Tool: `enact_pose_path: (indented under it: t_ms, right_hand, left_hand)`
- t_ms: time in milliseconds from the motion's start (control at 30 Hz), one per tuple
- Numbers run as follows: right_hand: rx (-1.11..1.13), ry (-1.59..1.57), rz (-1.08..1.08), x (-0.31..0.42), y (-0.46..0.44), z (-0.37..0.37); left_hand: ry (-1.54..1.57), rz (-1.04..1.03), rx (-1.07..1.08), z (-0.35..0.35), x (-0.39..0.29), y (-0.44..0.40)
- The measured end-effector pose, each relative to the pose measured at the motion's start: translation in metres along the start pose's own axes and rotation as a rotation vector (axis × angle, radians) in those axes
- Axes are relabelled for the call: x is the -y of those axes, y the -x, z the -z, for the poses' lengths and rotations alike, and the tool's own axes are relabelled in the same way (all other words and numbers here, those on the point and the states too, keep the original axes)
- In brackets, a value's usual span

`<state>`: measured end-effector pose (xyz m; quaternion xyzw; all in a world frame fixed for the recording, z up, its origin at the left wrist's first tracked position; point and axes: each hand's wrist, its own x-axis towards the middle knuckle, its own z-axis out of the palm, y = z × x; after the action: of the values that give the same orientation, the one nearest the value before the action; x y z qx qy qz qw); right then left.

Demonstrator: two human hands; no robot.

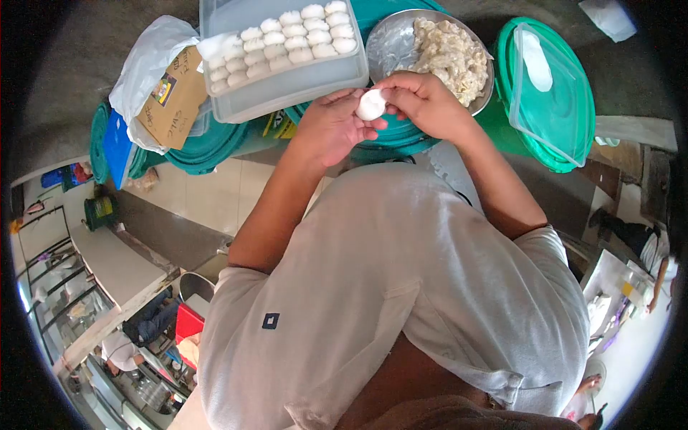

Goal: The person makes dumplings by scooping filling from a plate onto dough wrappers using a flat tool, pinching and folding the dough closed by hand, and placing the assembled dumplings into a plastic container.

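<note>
A round white piece of dough (371, 105) is held between my two hands at the top centre. My left hand (335, 125) supports it from the left with curled fingers. The thumb and fingers of my right hand (421, 100) pinch its right edge. Just beyond, on the left, a translucent plastic container (287, 92) holds rows of several white dough pieces (295, 41). Behind my right hand, a metal bowl (387, 44) contains a lumpy, pale filling (448, 61), heaped on its right side.
Green lids and tubs (204, 149) lie under the containers. A clear lid (548, 115) rests on a green lid at right. A cardboard piece (172, 100) and white plastic bag (154, 54) are at left. Other people (122, 351) appear at lower left and far right.
</note>
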<state>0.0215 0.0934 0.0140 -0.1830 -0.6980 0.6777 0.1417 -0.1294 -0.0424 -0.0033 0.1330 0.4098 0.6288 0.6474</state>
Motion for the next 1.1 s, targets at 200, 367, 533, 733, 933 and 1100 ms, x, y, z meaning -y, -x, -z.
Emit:
enact_pose_path:
  t_ms: [200, 367, 533, 733, 933, 1100]
  right_hand:
    - [-0.003, 0.051, 0.016, -0.006, -0.001, -0.008]
    - [-0.043, 0.243, 0.158, -0.008, -0.001, -0.012]
    - [-0.189, -0.036, -0.053, -0.011, -0.005, -0.012]
    - [-0.082, -0.186, -0.134, -0.002, -0.005, -0.023]
    - [-0.076, -0.1, -0.06, 0.01, -0.004, -0.037]
    - [-0.135, 0.099, 0.195, -0.007, -0.017, -0.046]
  left_hand:
    - [-0.002, 0.009, 0.032, 0.004, 0.003, 0.001]
    - [0.035, -0.008, 0.086, 0.009, 0.006, 0.001]
    - [-0.671, -0.504, -0.34, -0.012, 0.001, 0.011]
    - [-1.325, -1.029, -0.259, -0.012, 0.002, 0.018]
    - [0.032, -0.095, 0.055, 0.005, -0.02, 0.028]
    - [-0.031, -0.174, -0.11, 0.015, -0.015, 0.026]
